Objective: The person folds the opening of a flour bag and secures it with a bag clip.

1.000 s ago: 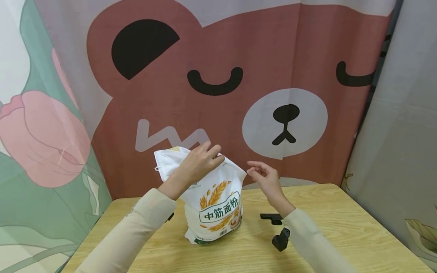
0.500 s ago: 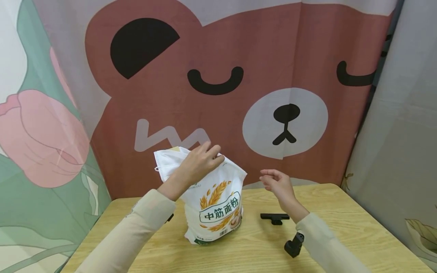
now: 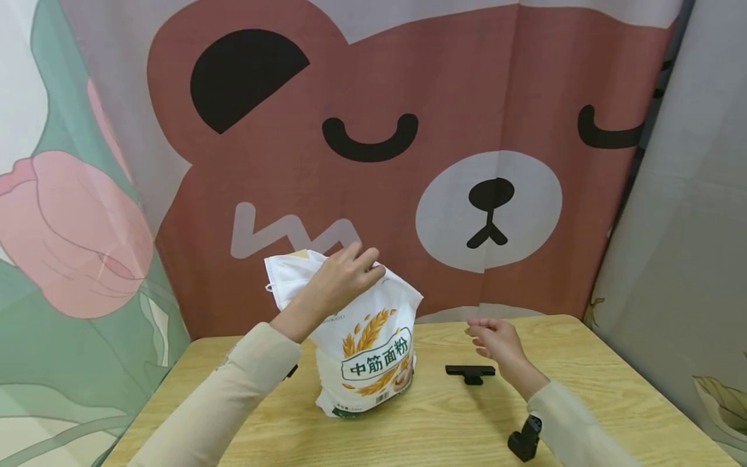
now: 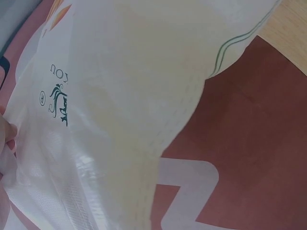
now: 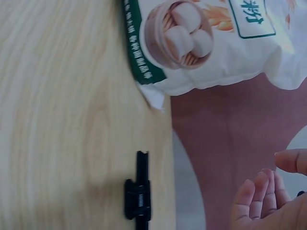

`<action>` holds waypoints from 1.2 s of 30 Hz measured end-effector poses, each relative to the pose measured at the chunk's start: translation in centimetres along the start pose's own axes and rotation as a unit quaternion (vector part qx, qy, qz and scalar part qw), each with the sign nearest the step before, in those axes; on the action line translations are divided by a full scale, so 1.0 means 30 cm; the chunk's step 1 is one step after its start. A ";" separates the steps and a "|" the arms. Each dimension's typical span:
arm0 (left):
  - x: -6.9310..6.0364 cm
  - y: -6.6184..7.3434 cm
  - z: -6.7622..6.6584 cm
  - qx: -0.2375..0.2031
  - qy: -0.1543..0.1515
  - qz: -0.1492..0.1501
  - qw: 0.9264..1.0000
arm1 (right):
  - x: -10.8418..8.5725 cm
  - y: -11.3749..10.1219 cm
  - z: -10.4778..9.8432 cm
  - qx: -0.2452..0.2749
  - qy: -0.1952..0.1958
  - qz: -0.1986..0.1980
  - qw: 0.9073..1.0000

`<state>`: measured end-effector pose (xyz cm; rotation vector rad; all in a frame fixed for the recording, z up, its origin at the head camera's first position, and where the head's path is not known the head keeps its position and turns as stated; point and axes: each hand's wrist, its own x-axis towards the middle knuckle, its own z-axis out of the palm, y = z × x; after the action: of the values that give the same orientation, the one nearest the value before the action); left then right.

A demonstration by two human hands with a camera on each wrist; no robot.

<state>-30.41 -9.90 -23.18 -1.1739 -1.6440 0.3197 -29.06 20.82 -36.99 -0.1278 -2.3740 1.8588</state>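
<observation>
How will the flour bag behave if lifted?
The flour bag looks floppy up top, where its thin material creases near the left hand. Its bulging lower part suggests a fairly heavy fill, which may sag or shift when lifted.

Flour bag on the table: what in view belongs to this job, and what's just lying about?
Part of the job: flour bag; left hand, gripping its top; right hand; probably the nearby black clip.

Seemingly not: bear-print curtain; flowered curtain; black wrist device.
</observation>
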 end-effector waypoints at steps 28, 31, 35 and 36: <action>0.000 -0.008 0.000 -0.006 0.007 0.004 1.000 | -0.006 0.144 -0.003 -0.070 -0.003 0.048 0.996; -0.001 -0.010 -0.001 -0.005 0.006 0.003 1.000 | 0.004 0.160 0.003 -0.068 -0.004 0.046 0.997; -0.004 -0.010 0.003 -0.002 0.004 0.004 1.000 | 0.011 0.185 0.011 -0.090 -0.004 0.052 0.995; -0.005 -0.010 0.004 -0.002 0.004 0.004 1.000 | 0.012 0.191 0.013 -0.099 -0.002 0.053 0.994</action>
<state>-30.68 -10.12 -23.11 -1.1839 -1.6341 0.3174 -29.52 21.88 -42.63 -0.2737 -2.5969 1.6622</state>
